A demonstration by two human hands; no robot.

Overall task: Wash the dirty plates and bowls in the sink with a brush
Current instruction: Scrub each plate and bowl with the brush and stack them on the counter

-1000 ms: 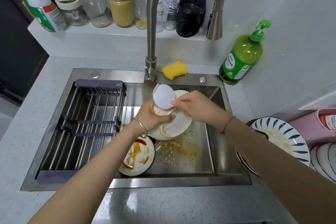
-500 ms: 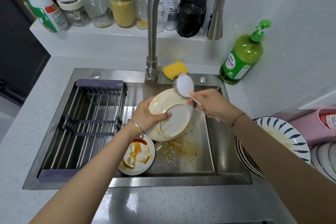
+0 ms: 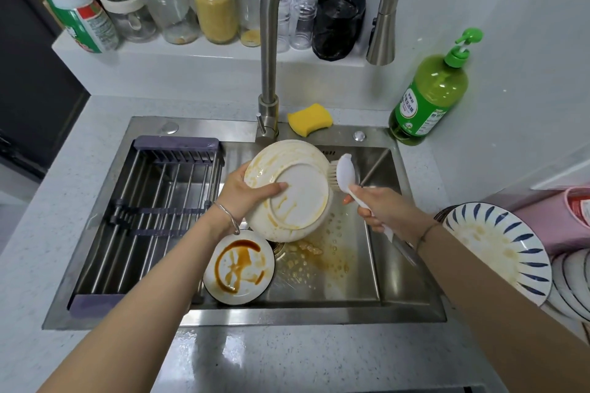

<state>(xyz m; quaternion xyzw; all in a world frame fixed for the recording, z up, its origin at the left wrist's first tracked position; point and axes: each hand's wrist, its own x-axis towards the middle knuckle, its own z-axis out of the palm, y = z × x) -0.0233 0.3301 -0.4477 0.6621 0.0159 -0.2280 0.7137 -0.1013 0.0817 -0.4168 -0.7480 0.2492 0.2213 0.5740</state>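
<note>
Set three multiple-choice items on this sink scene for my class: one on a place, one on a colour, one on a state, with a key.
1. Where does the yellow sponge lie?
A. In the drying rack.
B. On the sink ledge beside the tap.
C. On the jar shelf.

2. What colour is the pump bottle?
A. Green.
B. Blue.
C. Red.

3. In what state is the plate that the left hand holds?
A. Broken.
B. Spotless.
C. Streaked with yellowish residue.

Key:
1 B, it sits on the steel ledge just right of the tap.
2 A, its body and pump are both green.
3 C, smears cross its rim and base.
</note>
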